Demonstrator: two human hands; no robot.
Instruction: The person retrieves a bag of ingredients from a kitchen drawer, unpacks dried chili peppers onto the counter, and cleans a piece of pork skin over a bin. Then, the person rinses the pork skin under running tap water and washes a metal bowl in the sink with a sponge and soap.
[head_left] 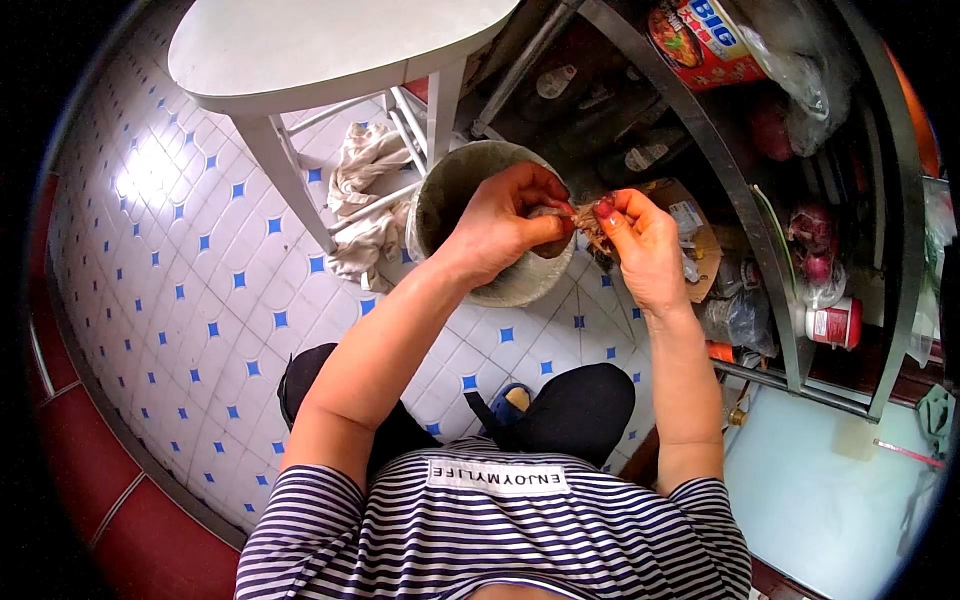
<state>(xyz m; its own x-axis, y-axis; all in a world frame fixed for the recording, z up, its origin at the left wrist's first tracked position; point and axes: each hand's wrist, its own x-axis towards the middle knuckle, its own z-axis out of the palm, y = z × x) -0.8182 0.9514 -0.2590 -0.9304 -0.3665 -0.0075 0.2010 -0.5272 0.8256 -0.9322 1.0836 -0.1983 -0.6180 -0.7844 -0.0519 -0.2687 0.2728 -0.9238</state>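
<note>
My left hand [512, 218] is closed, its fingers and thumb pinching one side of a small, brown, stringy, root-like thing [592, 222]. The other side of it is pinched between the thumb and fingers of my right hand [643, 240]. My fingers cover much of it, so I cannot tell its exact kind. Both hands are above the right part of a grey bucket [515, 287], which stands on the tiled floor. The bucket's inside is dark, and my left hand hides part of it.
A white stool [330, 50] stands beyond the bucket, with a crumpled cloth [365, 180] by its legs. At right, a dark metal rack [735, 165] holds a red noodle packet [705, 40], red onions [815, 240] and a red-and-white jar [835, 323]. A cardboard box [705, 255] sits behind my right hand.
</note>
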